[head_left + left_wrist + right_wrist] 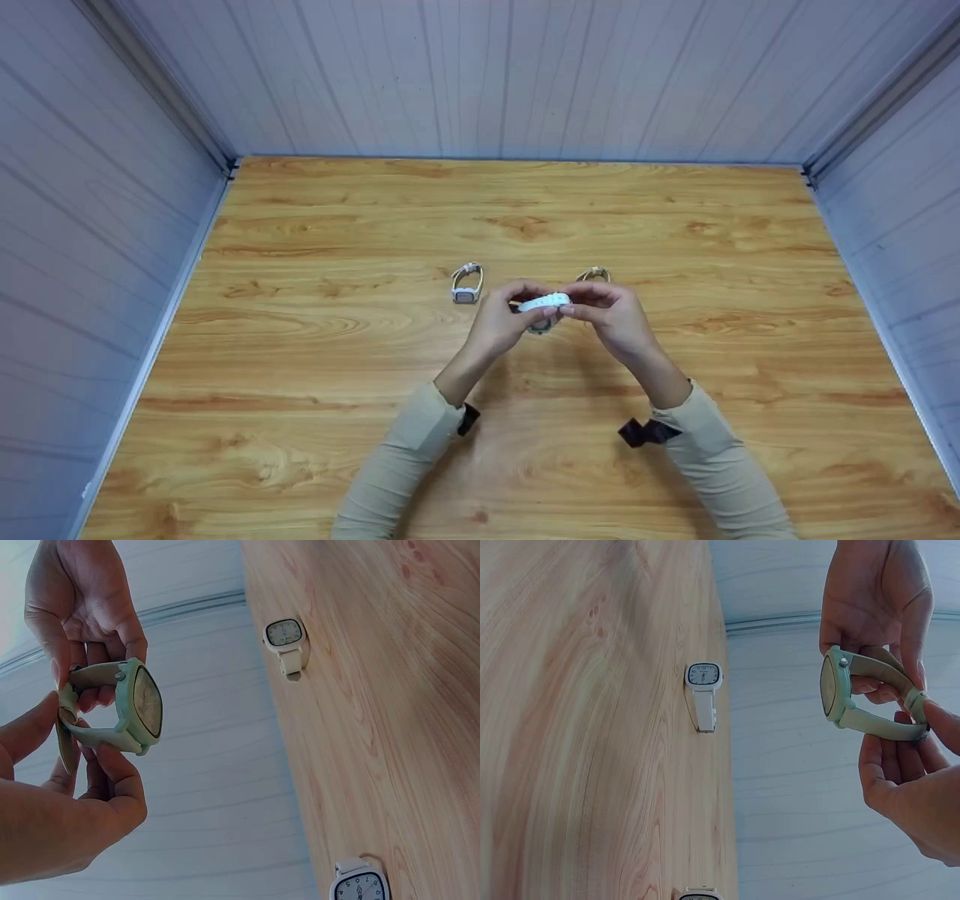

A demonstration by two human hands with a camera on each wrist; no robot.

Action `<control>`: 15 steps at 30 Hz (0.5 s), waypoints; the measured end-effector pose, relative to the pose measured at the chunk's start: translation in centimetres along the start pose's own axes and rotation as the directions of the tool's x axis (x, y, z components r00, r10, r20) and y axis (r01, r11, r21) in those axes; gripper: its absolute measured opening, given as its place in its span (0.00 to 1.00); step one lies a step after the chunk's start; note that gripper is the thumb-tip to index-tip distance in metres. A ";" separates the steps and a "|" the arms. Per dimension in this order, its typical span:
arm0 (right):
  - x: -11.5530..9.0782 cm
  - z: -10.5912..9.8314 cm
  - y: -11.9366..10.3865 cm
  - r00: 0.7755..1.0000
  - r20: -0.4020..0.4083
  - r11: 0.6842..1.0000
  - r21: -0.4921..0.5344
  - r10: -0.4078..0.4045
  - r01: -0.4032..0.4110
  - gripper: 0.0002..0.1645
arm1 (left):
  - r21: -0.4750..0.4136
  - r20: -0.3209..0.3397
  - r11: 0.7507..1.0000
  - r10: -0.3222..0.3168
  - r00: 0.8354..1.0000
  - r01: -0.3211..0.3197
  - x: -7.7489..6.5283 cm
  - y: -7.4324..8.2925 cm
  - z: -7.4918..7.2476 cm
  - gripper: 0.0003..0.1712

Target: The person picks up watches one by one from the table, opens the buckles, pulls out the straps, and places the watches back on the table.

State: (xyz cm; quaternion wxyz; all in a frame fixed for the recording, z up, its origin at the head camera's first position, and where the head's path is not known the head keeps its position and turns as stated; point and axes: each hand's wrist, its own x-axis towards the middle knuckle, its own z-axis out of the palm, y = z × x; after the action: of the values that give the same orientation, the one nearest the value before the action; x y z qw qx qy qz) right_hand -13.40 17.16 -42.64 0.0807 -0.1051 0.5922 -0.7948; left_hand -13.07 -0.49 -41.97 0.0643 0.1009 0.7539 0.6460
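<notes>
A pale green wristwatch (545, 301) is held above the table between both hands, its strap forming a loop. My left hand (499, 319) pinches the strap from the left with thumb and fingers. From the right, my right hand (619, 319) grips the strap near its buckle end. The left wrist view shows the watch's round-cornered case (147, 703) turned toward the table, with a strap tail (67, 752) sticking out beside the left thumb. In the right wrist view, the fingertips of both hands meet around the strap (881, 724). Fingers partly hide the buckle.
On the wooden table (337, 345), a white wristwatch (466, 285) stands left of the hands. Another light-coloured watch (595, 273) lies behind the right hand, partly covered by it. Pale panel walls (472, 82) enclose the back and both sides.
</notes>
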 end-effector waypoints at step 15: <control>-0.1 -0.3 -0.5 0.998 0.068 0.964 -0.266 0.007 0.011 0.17 | 0.029 0.017 0.999 0.029 0.999 -0.029 0.0 -0.1 -0.1 0.12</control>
State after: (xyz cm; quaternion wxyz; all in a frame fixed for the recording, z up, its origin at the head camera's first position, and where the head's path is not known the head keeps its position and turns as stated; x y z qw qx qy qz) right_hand -13.39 17.58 -42.22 0.0854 -0.1427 0.6903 -0.7042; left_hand -13.06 -0.59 -42.06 0.0597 0.1181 0.7612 0.6349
